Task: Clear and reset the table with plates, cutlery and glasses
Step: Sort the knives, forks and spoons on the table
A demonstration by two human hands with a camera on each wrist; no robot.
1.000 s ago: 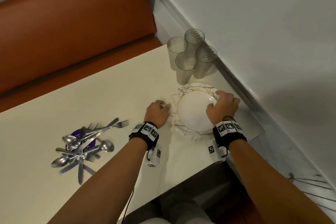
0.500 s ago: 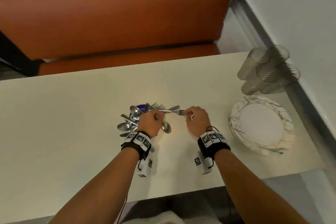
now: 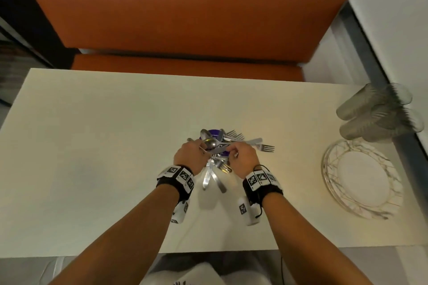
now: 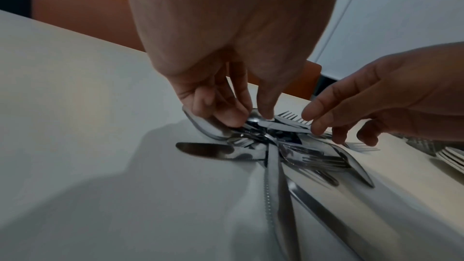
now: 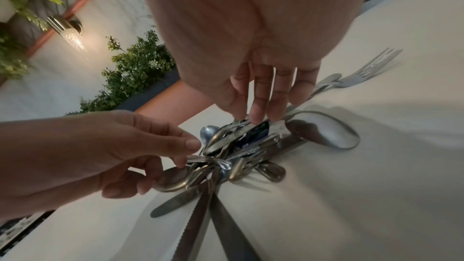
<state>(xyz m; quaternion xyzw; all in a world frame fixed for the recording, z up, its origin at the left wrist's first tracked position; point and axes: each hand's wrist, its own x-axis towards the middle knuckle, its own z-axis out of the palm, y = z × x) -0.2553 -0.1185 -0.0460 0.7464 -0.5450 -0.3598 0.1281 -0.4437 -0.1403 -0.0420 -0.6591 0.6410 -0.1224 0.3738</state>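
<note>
A heap of forks, knives and spoons (image 3: pixel 220 146) lies mid-table on a small purple round thing (image 3: pixel 213 133). My left hand (image 3: pixel 201 148) is at the heap's left side. In the left wrist view its thumb and fingers (image 4: pixel 233 115) pinch a thin cutlery handle. My right hand (image 3: pixel 232 152) is at the heap's right side. In the right wrist view its fingertips (image 5: pixel 258 118) and thumb close on a flat piece on top of the heap (image 5: pixel 241 146). A stack of marbled plates (image 3: pixel 361 178) sits at the right, apart from both hands.
Several ribbed clear glasses (image 3: pixel 379 111) stand clustered at the table's far right corner by the wall. An orange bench (image 3: pixel 185 18) runs behind the cream table (image 3: pixel 92 146). The table's near edge is just below my forearms.
A second ago both hands were on the plate stack. They have moved left to the cutlery heap, and since half a second ago they have closed in on pieces of it.
</note>
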